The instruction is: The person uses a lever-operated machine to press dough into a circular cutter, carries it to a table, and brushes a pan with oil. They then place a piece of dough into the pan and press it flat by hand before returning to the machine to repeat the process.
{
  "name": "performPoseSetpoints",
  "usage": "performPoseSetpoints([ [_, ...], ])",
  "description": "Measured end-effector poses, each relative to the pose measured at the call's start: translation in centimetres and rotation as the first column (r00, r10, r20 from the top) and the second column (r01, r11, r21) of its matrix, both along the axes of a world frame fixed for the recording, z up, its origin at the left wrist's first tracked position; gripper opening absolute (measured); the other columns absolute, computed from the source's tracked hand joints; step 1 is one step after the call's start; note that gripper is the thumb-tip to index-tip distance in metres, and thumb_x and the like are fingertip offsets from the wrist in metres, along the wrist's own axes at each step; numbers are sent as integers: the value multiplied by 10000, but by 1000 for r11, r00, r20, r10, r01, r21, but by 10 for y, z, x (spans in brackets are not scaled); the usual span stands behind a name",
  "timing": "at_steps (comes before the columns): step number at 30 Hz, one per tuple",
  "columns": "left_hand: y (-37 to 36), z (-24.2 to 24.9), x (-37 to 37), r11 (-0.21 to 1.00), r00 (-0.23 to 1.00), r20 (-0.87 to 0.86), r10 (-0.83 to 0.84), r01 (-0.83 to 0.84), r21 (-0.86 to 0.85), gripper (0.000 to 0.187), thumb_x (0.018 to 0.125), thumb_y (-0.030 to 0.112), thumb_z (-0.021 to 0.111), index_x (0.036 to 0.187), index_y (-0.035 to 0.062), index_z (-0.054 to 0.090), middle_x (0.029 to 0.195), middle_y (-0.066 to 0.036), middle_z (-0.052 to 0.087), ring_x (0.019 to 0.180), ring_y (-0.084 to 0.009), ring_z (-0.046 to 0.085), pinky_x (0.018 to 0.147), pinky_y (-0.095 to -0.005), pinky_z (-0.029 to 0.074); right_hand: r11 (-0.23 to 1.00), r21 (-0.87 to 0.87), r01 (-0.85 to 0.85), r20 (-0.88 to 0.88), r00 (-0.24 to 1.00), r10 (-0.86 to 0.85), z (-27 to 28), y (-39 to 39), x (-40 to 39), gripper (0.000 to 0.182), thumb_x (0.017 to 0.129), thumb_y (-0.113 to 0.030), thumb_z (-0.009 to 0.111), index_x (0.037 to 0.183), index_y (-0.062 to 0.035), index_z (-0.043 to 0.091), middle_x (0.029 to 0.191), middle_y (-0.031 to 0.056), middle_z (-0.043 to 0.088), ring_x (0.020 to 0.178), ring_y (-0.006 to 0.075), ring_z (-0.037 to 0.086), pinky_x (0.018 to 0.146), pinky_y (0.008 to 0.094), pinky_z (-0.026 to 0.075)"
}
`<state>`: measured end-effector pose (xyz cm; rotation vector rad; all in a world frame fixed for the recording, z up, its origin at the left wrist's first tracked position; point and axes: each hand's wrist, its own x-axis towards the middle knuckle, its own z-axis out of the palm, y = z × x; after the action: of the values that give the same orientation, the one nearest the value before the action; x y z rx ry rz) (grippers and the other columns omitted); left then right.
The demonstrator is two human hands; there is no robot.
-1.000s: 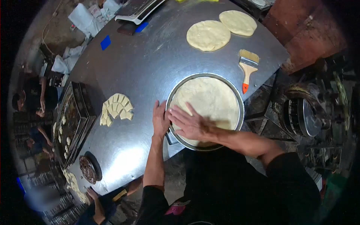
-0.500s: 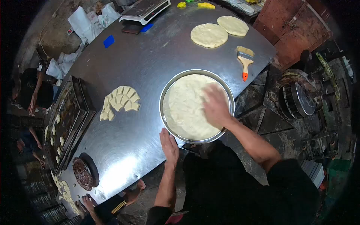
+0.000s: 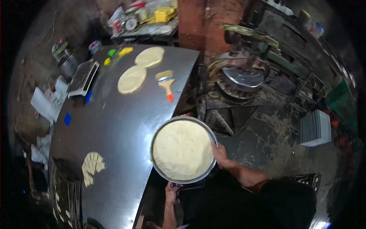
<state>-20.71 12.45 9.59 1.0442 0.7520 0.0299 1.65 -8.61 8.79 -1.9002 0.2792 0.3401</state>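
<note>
A round metal pan with a flat sheet of pale dough filling it is held level in front of me, at the table's edge. My right hand grips the pan's right rim, thumb up by the edge. At the near side, my left hand has its fingers closed at the pan's lower edge, partly hidden beneath it. Beyond the pan, a wide brush with an orange handle tip lies on the table. Two flat dough rounds, a nearer one and a farther one, rest past it.
The steel table stretches away on my left, with cut dough pieces and a scale on it. To the right stands a dark machine with a round metal plate. Stacked grey trays sit on the floor.
My view has turned to the right. My right hand has left the dough and taken the pan's rim, and my left hand now holds its near edge. The pan appears lifted off the table.
</note>
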Motion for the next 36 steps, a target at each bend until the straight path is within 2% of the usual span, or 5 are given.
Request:
performPoseSetpoints([
  [19, -216, -50, 345, 910, 922, -85, -378, 353, -216, 425, 885, -6, 517, 1300, 45, 443, 1131, -101, 608, 873, -203, 648, 708, -303, 549, 797, 211, 566, 136, 790, -597, -80, -267, 230, 476, 964, -264, 510, 1293, 71, 429, 1137, 133, 575, 895, 195, 559, 775, 337, 459],
  [24, -217, -83, 444, 831, 852, -75, -518, 480, -282, 309, 934, 97, 430, 1237, 37, 437, 1065, -127, 629, 846, -246, 662, 707, -340, 547, 974, -189, 123, 541, 841, -2, 157, -201, 304, 566, 881, -165, 598, 1389, -30, 392, 1470, 234, 309, 1375, 350, 292, 1128, 409, 238],
  [28, -188, -45, 498, 783, 779, -87, -621, 620, -42, 323, 930, 272, 492, 1123, 16, 532, 1031, -145, 650, 851, -231, 659, 709, -391, 534, 737, -622, 264, 778, 315, 544, 356, -147, 359, 533, 794, -66, 662, 1301, -64, 498, 1476, 244, 284, 1354, 413, 304, 1105, 451, 280],
  [30, -149, 10, 528, 81, 258, -229, -939, 810, 581, 319, 938, 301, 492, 1071, 30, 595, 922, -140, 668, 806, -202, 659, 702, -380, 520, 438, -662, 608, 608, 93, 789, 447, -138, 410, 594, 710, -45, 676, 1280, -104, 522, 1476, 222, 292, 1335, 406, 334, 1091, 512, 280],
  [36, -92, 277, 597, 451, 241, 577, -780, -423, 786, 242, 884, 114, 545, 1093, 10, 610, 1104, -173, 623, 1063, -345, 582, 959, -453, 426, -414, -146, 898, 193, 437, 879, 646, -90, 506, 203, 816, -233, 587, 916, -103, 707, 937, 59, 654, 986, 245, 546, 1060, 572, 236],
])
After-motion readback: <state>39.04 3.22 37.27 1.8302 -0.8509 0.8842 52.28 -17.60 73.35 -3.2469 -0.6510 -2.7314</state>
